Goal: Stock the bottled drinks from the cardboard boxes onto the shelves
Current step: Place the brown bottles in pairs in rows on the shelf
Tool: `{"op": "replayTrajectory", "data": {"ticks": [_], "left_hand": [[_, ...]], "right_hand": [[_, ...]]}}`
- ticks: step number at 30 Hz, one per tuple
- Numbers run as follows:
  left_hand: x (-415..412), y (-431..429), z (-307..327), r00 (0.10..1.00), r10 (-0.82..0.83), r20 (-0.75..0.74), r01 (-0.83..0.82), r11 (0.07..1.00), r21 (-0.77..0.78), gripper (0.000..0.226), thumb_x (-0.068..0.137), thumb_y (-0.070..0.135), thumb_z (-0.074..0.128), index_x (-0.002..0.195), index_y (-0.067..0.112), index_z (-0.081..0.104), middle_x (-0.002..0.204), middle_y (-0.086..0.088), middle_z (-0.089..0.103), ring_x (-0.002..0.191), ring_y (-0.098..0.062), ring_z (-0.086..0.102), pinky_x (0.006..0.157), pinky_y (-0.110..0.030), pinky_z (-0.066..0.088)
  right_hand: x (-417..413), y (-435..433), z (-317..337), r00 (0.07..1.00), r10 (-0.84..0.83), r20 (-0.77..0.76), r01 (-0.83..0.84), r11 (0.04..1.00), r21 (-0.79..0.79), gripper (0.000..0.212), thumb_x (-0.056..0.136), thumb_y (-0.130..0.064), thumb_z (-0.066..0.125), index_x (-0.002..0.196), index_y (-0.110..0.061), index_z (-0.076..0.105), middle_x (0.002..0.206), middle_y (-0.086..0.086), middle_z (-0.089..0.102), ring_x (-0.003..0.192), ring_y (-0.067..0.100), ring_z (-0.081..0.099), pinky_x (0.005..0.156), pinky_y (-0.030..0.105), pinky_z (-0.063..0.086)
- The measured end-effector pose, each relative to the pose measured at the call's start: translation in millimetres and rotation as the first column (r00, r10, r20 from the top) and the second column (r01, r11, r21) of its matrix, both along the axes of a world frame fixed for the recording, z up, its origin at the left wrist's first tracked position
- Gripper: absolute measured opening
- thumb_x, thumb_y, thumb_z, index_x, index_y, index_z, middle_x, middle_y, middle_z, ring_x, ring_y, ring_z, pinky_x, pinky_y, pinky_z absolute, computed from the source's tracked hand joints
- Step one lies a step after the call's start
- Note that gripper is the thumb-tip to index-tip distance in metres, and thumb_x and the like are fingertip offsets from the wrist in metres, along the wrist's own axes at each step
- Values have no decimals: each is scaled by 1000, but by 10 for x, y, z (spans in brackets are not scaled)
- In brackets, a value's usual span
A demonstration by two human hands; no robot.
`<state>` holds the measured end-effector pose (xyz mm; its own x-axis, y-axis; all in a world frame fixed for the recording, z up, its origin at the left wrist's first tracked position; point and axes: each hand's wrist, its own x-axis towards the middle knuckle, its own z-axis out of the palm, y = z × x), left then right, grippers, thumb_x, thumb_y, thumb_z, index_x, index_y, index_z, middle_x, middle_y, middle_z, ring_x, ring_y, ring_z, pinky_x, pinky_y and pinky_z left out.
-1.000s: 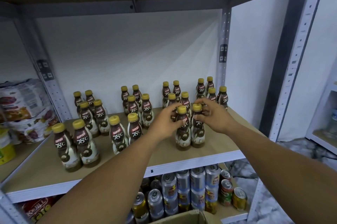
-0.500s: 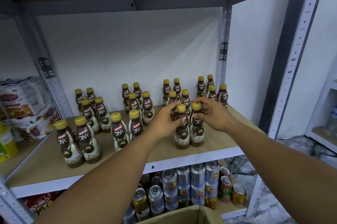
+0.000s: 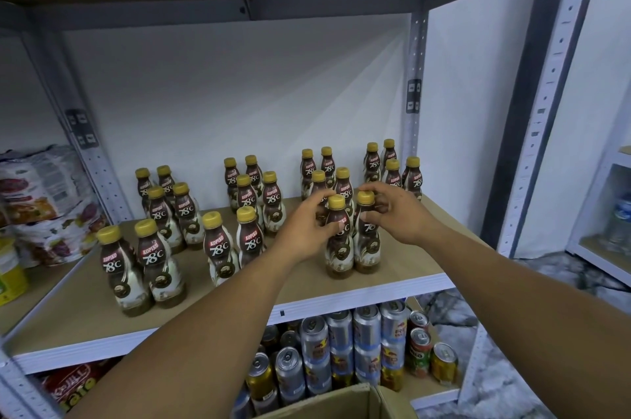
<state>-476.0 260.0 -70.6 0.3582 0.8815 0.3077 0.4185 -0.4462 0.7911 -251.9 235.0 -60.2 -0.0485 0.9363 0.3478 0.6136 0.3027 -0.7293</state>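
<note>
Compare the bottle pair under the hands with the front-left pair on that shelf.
The held pair is gripped near the necks by the left hand and right hand; the front-left pair stands untouched. The held pair sits right of centre on the shelf, the front-left pair near its left front edge. Both are upright, side by side, yellow-capped, same 78°C label.

I'm looking at a shop: metal shelving [image 3: 375,293] is carrying rows of Kopiko bottles [image 3: 154,265], drink cans [image 3: 367,343] and snack packets [image 3: 41,200].

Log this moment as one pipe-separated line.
step: stocking | left hand: grips left bottle | right hand: grips right bottle | both: upright on shelf
</note>
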Motion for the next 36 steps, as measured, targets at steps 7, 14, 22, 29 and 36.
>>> {"op": "replayTrajectory", "data": {"ticks": [7, 14, 22, 29, 36], "left_hand": [[11, 11, -7, 999, -18, 38, 19, 999, -26, 65, 87, 20, 81, 139, 44, 50, 120, -1, 68, 102, -19, 71, 94, -47, 59], [-72, -111, 161, 1000, -23, 9, 23, 999, -28, 82, 86, 31, 83, 154, 39, 38, 136, -1, 62, 126, -16, 59, 106, -41, 52], [-775, -243, 828, 995, 92, -48, -85, 987, 135, 30, 95, 34, 72, 123, 26, 67, 105, 7, 70, 91, -9, 67, 88, -31, 58], [-1595, -156, 1097, 973, 212, -90, -190, 959, 209, 20, 94, 40, 72, 111, 28, 73, 98, 5, 73, 93, -11, 69, 84, -37, 59], [-2005, 184, 1113, 942, 233, -242, -209, 971, 120, 28, 94, 38, 73, 120, 30, 67, 103, 6, 70, 95, -22, 69, 81, -43, 58]], "right_hand": [[0, -31, 3, 1000, 7, -27, -7, 1000, -11, 53, 87, -16, 80, 132, -36, 59, 122, -6, 68, 117, 16, 63, 104, 45, 52], [-69, -165, 226, 1000, -19, 17, 19, 1000, -22, 60, 90, -36, 76, 144, -35, 51, 140, 0, 59, 127, 18, 56, 105, 42, 51], [-506, -120, 726, 985, -125, 121, 98, 973, 208, 30, 93, -40, 71, 121, -30, 67, 112, -10, 70, 108, 8, 63, 101, 35, 50], [-1132, 90, 934, 980, -32, 194, -7, 980, 197, 24, 95, -41, 68, 115, -28, 70, 98, -12, 71, 96, 7, 66, 78, 21, 49], [-1618, 488, 959, 966, 36, 256, -59, 995, 81, 22, 92, -45, 71, 110, -33, 69, 100, -12, 69, 93, 11, 66, 88, 38, 56]]}}
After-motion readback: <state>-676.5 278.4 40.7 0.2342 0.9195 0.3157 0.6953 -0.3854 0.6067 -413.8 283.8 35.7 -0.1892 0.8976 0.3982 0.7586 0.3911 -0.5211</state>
